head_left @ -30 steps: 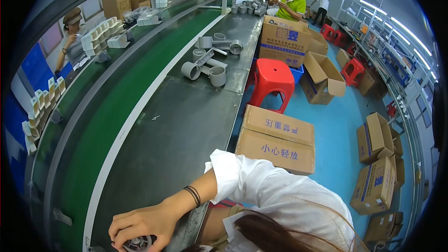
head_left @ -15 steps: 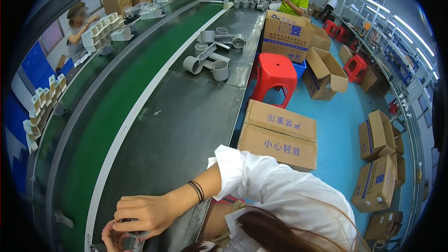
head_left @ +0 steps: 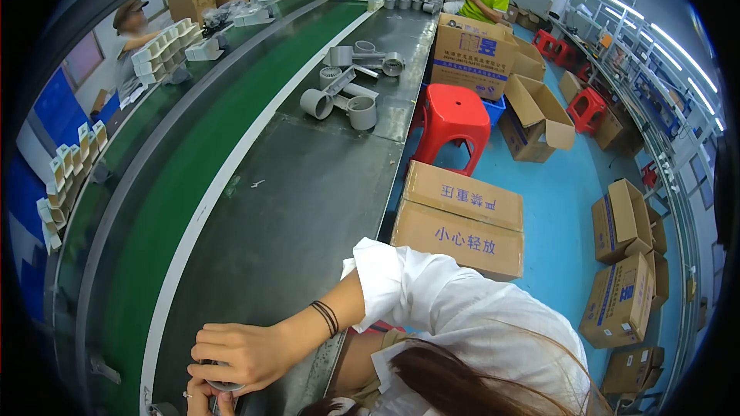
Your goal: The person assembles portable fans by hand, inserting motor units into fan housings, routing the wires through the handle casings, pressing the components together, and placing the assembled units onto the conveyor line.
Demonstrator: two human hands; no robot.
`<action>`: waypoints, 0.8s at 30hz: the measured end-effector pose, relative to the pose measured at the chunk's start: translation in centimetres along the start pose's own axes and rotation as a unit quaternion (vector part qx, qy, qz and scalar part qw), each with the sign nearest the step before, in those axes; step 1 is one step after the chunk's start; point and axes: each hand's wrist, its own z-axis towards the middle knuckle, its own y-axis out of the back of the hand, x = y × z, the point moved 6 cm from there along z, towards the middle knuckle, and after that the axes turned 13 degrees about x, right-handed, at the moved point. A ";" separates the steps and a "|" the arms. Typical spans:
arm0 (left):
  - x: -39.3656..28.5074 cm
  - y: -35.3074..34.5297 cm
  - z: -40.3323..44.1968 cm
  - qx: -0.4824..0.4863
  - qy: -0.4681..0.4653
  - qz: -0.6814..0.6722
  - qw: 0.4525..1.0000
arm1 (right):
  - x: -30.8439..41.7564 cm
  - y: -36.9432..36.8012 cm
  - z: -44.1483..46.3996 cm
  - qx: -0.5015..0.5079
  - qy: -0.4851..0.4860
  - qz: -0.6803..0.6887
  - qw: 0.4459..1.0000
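Note:
At the bottom left, my right hand (head_left: 240, 353) curls over a grey round plastic part (head_left: 226, 387), only its rim showing between the fingers. My left hand (head_left: 202, 399) grips the same part from below, mostly cut off by the frame edge. Another grey ring-shaped piece (head_left: 162, 410) lies beside it at the bottom edge. Farther up the dark worktable (head_left: 285, 200) rest several grey plastic fittings (head_left: 362, 112) with round collars joined by flat arms.
A green conveyor belt (head_left: 223, 127) runs along the left. Stacked white parts (head_left: 166, 50) stand beyond it, near a person in a cap. On the right are a red stool (head_left: 456, 119), a closed carton (head_left: 459, 219) and open cartons (head_left: 539, 119). A person in green (head_left: 486, 0) sits farther back.
My left hand's fingers have shifted round the grey part, toward the right and down. My right hand stays over it, nearly still. The person in the cap across the belt has moved.

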 end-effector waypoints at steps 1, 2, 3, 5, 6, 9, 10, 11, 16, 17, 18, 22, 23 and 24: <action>-0.3 -0.1 0.1 -0.010 0.005 0.009 1.000 | -0.1 0.0 0.0 -0.006 -0.002 0.010 1.000; -0.6 -0.1 0.1 -0.016 0.024 0.007 1.000 | -0.2 0.0 0.0 -0.011 -0.004 0.021 1.000; -1.0 0.0 0.2 -0.021 0.044 0.005 0.999 | -0.2 -0.1 0.0 -0.006 -0.006 0.035 0.999; -4.5 0.5 1.7 -0.021 0.111 -0.019 0.993 | -0.2 -0.1 -0.1 0.004 -0.010 0.063 0.998; -4.3 0.5 1.6 -0.011 0.116 -0.012 0.993 | -0.3 -0.4 -0.2 0.014 -0.011 0.086 0.996; -3.7 0.7 1.0 0.013 0.131 0.004 0.991 | -0.4 -1.2 -0.2 0.037 -0.014 0.161 0.986; -3.6 0.7 0.9 0.016 0.135 0.006 0.991 | -0.5 -1.1 -0.1 0.043 -0.012 0.189 0.981; -3.6 0.8 0.6 0.017 0.144 0.007 0.989 | -0.6 -1.2 0.0 0.052 -0.010 0.221 0.974; -4.3 0.9 1.2 0.049 0.106 0.037 0.992 | -0.8 -1.3 0.0 0.060 -0.015 0.272 0.960; -4.4 0.9 1.3 0.054 0.094 0.045 0.993 | -0.7 -1.2 0.0 0.061 -0.013 0.281 0.958; -4.3 0.9 1.3 0.059 0.101 0.045 0.992 | -0.8 -1.2 0.0 0.069 -0.014 0.284 0.956; -4.7 1.3 1.6 0.053 0.106 0.046 0.992 | -0.8 -1.2 0.1 0.091 -0.018 0.296 0.951; -4.8 1.4 1.7 0.045 0.101 0.048 0.993 | -0.8 -1.2 0.2 0.095 -0.019 0.298 0.950; -4.4 1.5 1.5 0.048 0.131 0.026 0.990 | -0.8 -1.3 0.2 0.092 -0.014 0.298 0.950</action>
